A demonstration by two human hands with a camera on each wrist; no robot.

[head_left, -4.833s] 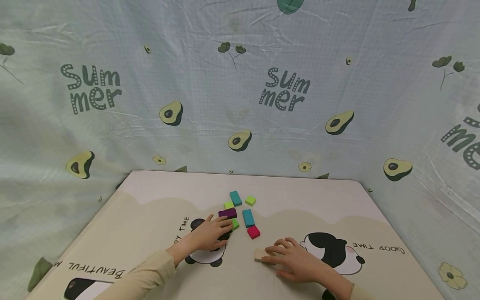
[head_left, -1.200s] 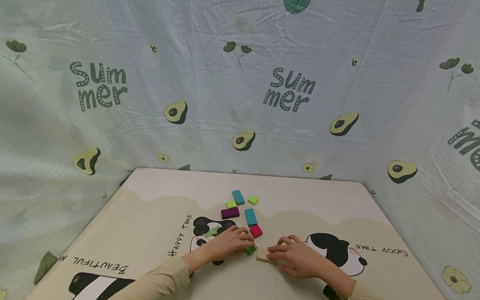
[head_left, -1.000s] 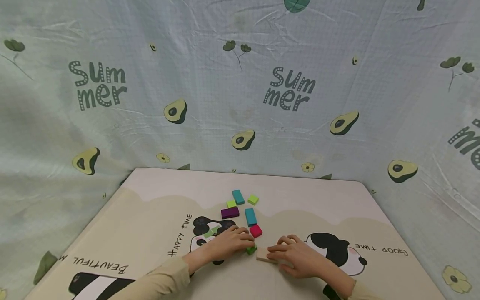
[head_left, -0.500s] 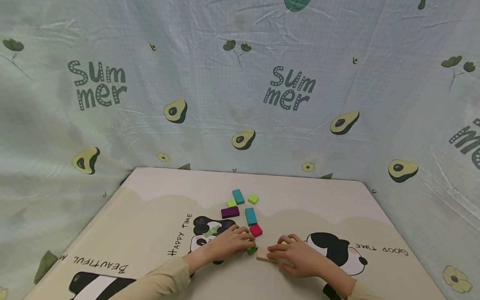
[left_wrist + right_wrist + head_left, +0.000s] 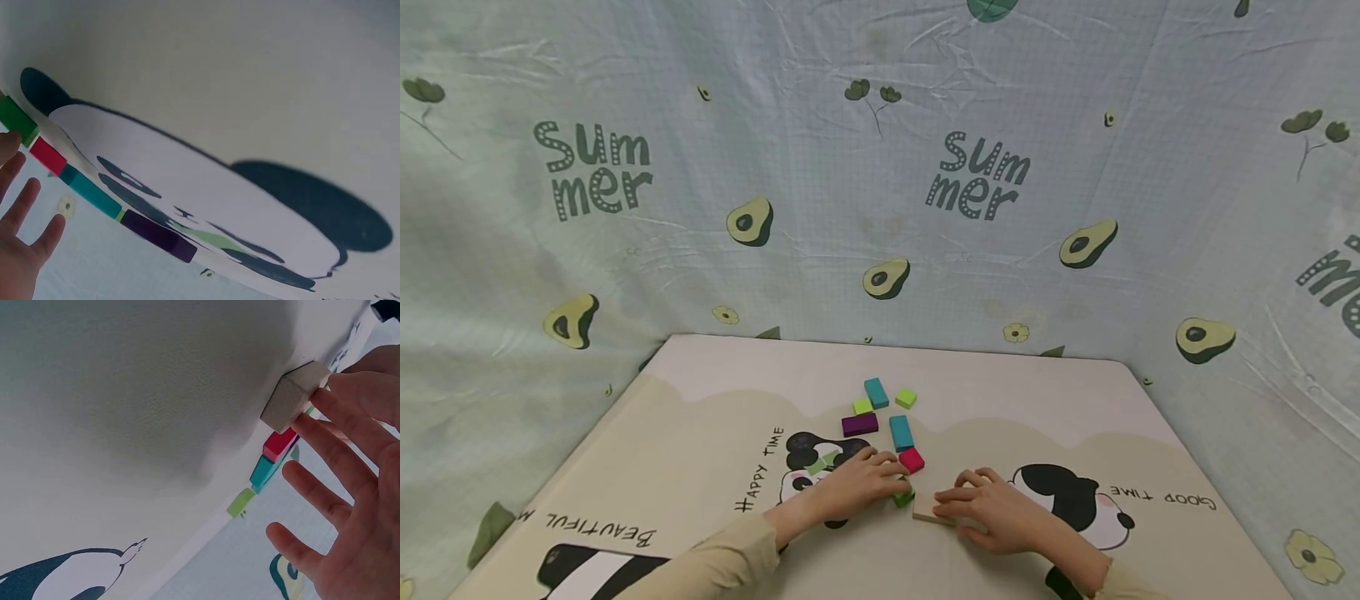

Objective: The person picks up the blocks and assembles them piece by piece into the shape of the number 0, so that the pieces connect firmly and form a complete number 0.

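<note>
In the head view my left hand (image 5: pixel 859 483) pinches a green block (image 5: pixel 903 500) on the table, its fingers bent over the top. The left wrist view shows a fingertip against that green block (image 5: pixel 17 119); the thumb is hidden there. My right hand (image 5: pixel 996 512) holds a plain wooden block (image 5: pixel 928 507) between thumb and fingers, the others spread out. From the right wrist, the wooden block (image 5: pixel 294 397) has fingertips at its near end. Green and wooden blocks sit side by side, close together. Just beyond them lies a pinkish-red block (image 5: pixel 912 460).
Behind the hands are a teal block (image 5: pixel 902 433), a purple block (image 5: pixel 860 425), a second teal block (image 5: pixel 876 392) and two lime blocks, one on the right (image 5: pixel 906 398), one on the left (image 5: pixel 862 406). A printed cloth (image 5: pixel 805 275) hangs behind the table (image 5: pixel 760 367).
Since the oldest frame, my left hand has brought the green block rightward and nearer, beside the wooden block. Over the last second both hands stay nearly still, with the green block shifting very slightly.
</note>
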